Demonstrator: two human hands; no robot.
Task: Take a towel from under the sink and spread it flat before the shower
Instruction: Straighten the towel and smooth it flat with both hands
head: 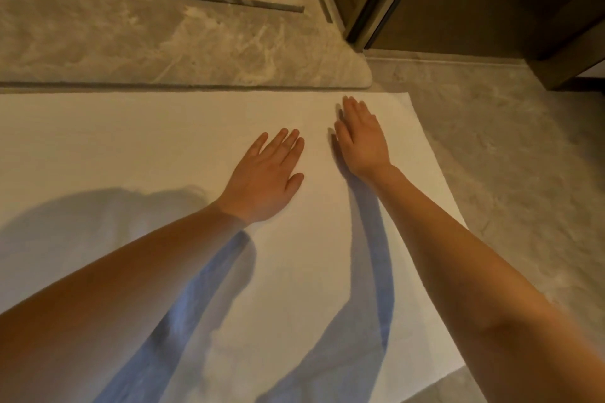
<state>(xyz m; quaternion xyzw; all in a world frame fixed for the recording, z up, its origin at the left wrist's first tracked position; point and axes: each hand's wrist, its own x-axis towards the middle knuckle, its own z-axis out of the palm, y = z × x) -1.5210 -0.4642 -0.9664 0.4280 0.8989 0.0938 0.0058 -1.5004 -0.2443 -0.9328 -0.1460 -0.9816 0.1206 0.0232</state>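
The single head-worn camera looks steeply down and forward from close above the towel, facing the marble threshold beyond.

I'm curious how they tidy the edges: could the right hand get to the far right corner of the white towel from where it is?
Probably yes. The right hand lies flat on the white towel, close to that corner, with only bare cloth between them.
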